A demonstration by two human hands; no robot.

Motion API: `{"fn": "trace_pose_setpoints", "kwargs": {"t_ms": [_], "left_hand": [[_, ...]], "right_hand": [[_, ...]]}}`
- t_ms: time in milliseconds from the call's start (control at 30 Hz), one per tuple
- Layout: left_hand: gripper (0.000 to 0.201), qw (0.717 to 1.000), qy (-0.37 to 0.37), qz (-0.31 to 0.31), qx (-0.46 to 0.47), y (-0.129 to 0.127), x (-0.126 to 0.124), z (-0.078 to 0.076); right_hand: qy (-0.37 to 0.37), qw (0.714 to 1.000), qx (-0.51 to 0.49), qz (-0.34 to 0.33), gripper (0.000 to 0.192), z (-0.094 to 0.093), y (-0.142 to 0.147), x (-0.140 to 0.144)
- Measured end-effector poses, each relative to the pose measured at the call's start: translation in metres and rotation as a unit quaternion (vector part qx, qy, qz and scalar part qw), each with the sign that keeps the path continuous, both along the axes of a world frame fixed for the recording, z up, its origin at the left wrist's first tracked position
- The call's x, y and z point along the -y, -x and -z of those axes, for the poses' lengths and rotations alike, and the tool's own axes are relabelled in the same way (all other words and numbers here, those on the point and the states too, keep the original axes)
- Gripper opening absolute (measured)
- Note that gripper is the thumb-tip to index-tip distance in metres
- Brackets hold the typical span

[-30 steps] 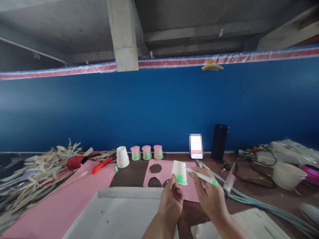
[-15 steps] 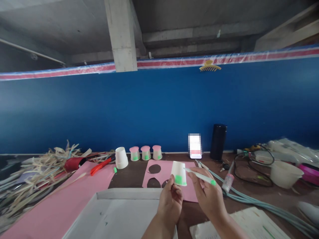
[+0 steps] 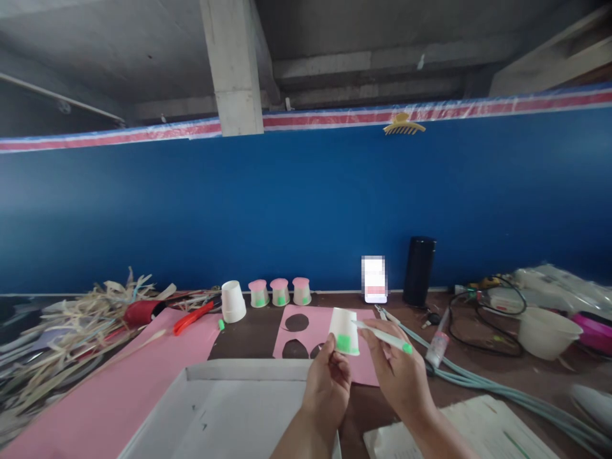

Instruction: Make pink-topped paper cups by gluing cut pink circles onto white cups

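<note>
My left hand (image 3: pixel 329 386) holds a small white paper cup (image 3: pixel 343 330) upside down above the table; a green patch is coloured on its side. My right hand (image 3: pixel 398 370) grips a white marker with a green end (image 3: pixel 388 341), and its tip touches the cup's right side. Under the cup lies a pink paper sheet (image 3: pixel 315 331) with round holes cut out. Three small cups with pink tops and green marks (image 3: pixel 280 292) stand in a row at the blue wall.
A plain white cup (image 3: pixel 233 301), red scissors (image 3: pixel 194 317) and a heap of straw strips (image 3: pixel 71 325) lie at the left. A large pink sheet (image 3: pixel 115 389), a white box lid (image 3: pixel 229 408), a phone (image 3: pixel 374 279), a black cylinder (image 3: pixel 419 271), cables (image 3: pixel 482 382) and a white bowl (image 3: pixel 545 331) surround my hands.
Both hands with the cup and the marker stay almost in place; the marker tip has shifted slightly on the cup. The view moved a little.
</note>
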State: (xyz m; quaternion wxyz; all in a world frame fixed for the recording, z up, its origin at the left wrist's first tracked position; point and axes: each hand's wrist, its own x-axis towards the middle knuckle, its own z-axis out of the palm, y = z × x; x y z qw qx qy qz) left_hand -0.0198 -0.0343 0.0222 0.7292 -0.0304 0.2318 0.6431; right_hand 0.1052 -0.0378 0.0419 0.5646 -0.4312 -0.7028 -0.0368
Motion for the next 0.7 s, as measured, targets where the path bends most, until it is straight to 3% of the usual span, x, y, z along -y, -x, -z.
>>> {"fn": "trace_pose_setpoints", "kwargs": {"t_ms": [700], "left_hand": [[0.005,1.000,-0.001,0.001,-0.012,-0.0012,0.0010,0.0019]], "right_hand": [[0.008,1.000,-0.003,-0.008,0.019,-0.0012,-0.0003,-0.0008]]}}
